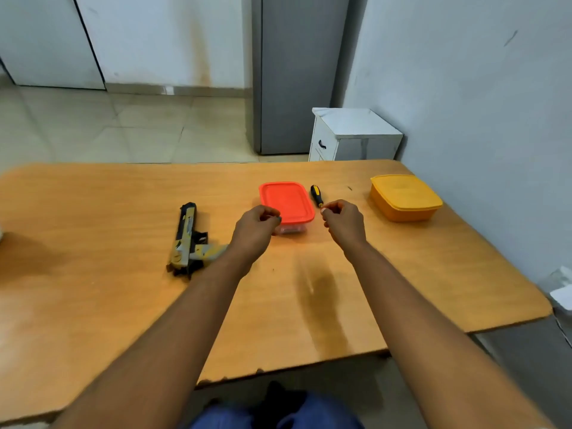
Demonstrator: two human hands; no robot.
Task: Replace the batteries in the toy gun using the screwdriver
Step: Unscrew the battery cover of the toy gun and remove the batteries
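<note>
- Toy gun (188,241), one: flat on the counter (93,305), left of centre, untouched.
- Screwdriver (316,195), one: centre frame, right of the red-lidded box (286,203).
- Lidded boxes, two (the yellow box (405,197) sits at right).
- Grips, two: left hand (256,226) and right hand (342,222) hover curled, grasping nothing I can make out.
- Risk, as judged: a hasty reach may knock the screwdriver rolling; batteries not visible.

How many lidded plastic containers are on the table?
2. The red-lidded container sits mid-table beside the screwdriver; the yellow container sits toward the table's right edge. None looks hidden.
</note>
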